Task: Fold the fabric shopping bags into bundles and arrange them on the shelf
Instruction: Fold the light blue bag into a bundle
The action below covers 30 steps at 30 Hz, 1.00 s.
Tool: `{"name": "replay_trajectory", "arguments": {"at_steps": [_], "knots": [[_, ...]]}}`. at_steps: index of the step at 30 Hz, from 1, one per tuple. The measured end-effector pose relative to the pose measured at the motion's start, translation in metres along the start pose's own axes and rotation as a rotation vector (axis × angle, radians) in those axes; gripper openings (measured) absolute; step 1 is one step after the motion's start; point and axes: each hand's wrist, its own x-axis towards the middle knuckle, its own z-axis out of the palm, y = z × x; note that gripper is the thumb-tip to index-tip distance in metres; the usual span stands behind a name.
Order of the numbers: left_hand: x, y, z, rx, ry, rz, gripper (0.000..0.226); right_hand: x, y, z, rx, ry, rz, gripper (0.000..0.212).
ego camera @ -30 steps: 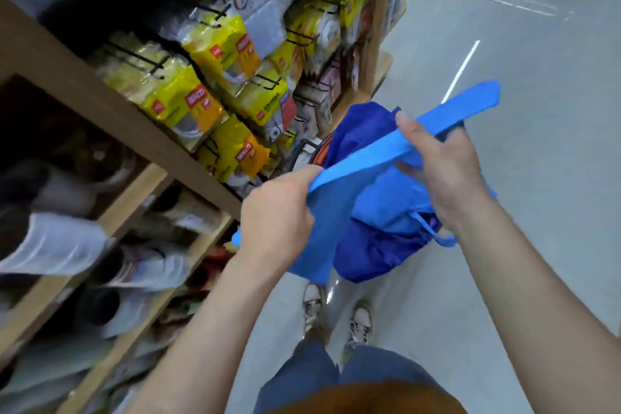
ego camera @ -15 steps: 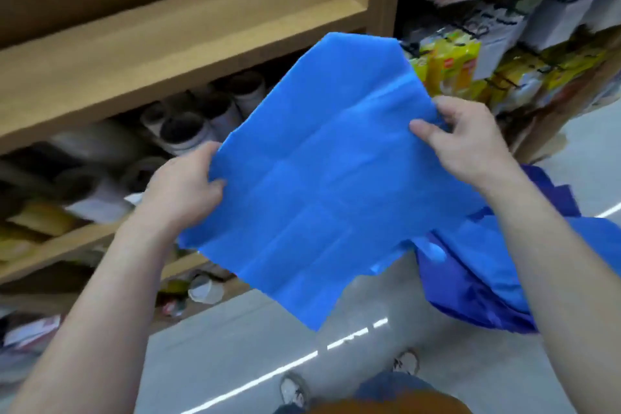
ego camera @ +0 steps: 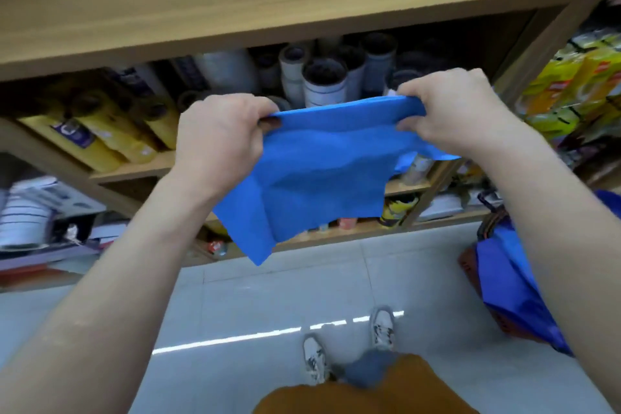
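Observation:
A blue fabric shopping bag (ego camera: 319, 171) hangs in front of me, doubled over along its top edge. My left hand (ego camera: 218, 138) grips the left end of that fold and my right hand (ego camera: 450, 107) pinches the right end. Both hands are level, in front of the wooden shelf (ego camera: 235, 3). The bag's lower part droops to a point above the floor. More blue bags (ego camera: 510, 286) are heaped in a red basket (ego camera: 468, 265) at the right, partly hidden by my right forearm.
Below the wide shelf board stand rolls (ego camera: 324, 81) and yellow tubes (ego camera: 100, 131). Yellow packets (ego camera: 571, 84) hang on hooks at the far right. Lower shelves hold small goods. My feet (ego camera: 349, 349) are on the grey tiled floor.
The view swung from the aisle to face the shelf. The bag, held spread wide half a second ago, is now folded over on itself, with both hands closer together at its top edge.

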Motion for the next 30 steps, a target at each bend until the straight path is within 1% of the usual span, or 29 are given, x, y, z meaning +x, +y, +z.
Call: {"name": "replay_trajectory", "arguments": {"at_steps": [2, 3, 4, 5, 7, 8, 9, 10, 12, 13, 14, 15, 16, 17, 18, 21, 22, 24, 26, 27, 28, 29, 30], "knots": [[-0.006, -0.026, -0.003, 0.09, -0.081, -0.159, 0.022, 0.006, -0.003, -0.002, 0.167, 0.011, 0.044, 0.009], [-0.008, -0.036, -0.004, 0.164, -0.126, -0.21, 0.018, 0.011, -0.01, -0.001, 0.233, 0.035, 0.028, 0.01], [-0.011, -0.041, -0.005, 0.208, -0.157, -0.218, 0.016, 0.019, -0.02, 0.0, 0.279, 0.057, -0.01, 0.01], [-0.013, -0.041, -0.006, 0.201, -0.164, -0.188, 0.022, 0.027, -0.032, 0.0, 0.315, 0.078, -0.063, 0.011], [-0.014, -0.032, -0.006, 0.018, -0.132, -0.14, 0.043, 0.041, -0.064, -0.002, 0.403, 0.12, -0.177, 0.012], [-0.011, -0.028, -0.005, -0.096, -0.101, -0.154, 0.047, 0.047, -0.078, -0.003, 0.462, 0.149, -0.232, 0.012], [-0.006, -0.025, -0.003, -0.199, -0.063, -0.186, 0.042, 0.053, -0.092, -0.004, 0.523, 0.184, -0.289, 0.012], [-0.002, -0.025, -0.001, -0.299, -0.002, -0.222, 0.032, 0.059, -0.102, -0.005, 0.583, 0.218, -0.339, 0.014], [0.005, -0.031, -0.002, -0.457, 0.136, -0.301, 0.018, 0.071, -0.112, -0.011, 0.654, 0.24, -0.383, 0.028], [0.01, -0.039, -0.005, -0.509, 0.203, -0.352, 0.014, 0.077, -0.11, -0.016, 0.638, 0.216, -0.368, 0.041], [0.015, -0.051, -0.009, -0.546, 0.272, -0.408, 0.011, 0.082, -0.102, -0.021, 0.559, 0.167, -0.326, 0.056], [0.021, -0.062, -0.015, -0.576, 0.339, -0.464, 0.009, 0.087, -0.091, -0.026, 0.423, 0.11, -0.273, 0.068], [0.027, -0.075, -0.022, -0.616, 0.396, -0.52, 0.009, 0.091, -0.079, -0.03, 0.283, 0.057, -0.221, 0.073], [0.034, -0.088, -0.029, -0.675, 0.44, -0.565, 0.009, 0.096, -0.067, -0.035, 0.212, 0.02, -0.178, 0.072], [0.042, -0.099, -0.035, -0.737, 0.472, -0.603, 0.011, 0.104, -0.057, -0.039, 0.219, 0.007, -0.148, 0.064], [0.065, -0.129, -0.044, -0.837, 0.518, -0.722, 0.019, 0.14, -0.034, -0.038, 0.372, 0.067, -0.098, 0.024], [0.073, -0.138, -0.045, -0.851, 0.526, -0.758, 0.018, 0.152, -0.03, -0.036, 0.46, 0.075, -0.083, 0.016], [0.09, -0.153, -0.045, -0.863, 0.543, -0.81, 0.014, 0.176, -0.026, -0.033, 0.695, 0.081, -0.052, 0.014], [0.108, -0.164, -0.045, -0.895, 0.57, -0.855, 0.012, 0.195, -0.028, -0.037, 1.028, 0.036, 0.012, 0.012], [0.116, -0.169, -0.044, -0.919, 0.595, -0.881, 0.012, 0.203, -0.028, -0.039, 1.179, -0.01, 0.047, 0.017], [0.123, -0.174, -0.043, -0.935, 0.619, -0.913, 0.012, 0.21, -0.028, -0.04, 1.273, -0.069, 0.076, 0.03], [0.13, -0.18, -0.041, -0.931, 0.639, -0.949, 0.012, 0.215, -0.025, -0.04, 1.278, -0.127, 0.081, 0.047], [0.134, -0.187, -0.04, -0.916, 0.651, -0.987, 0.009, 0.217, -0.022, -0.041, 1.206, -0.165, 0.052, 0.065]]}}
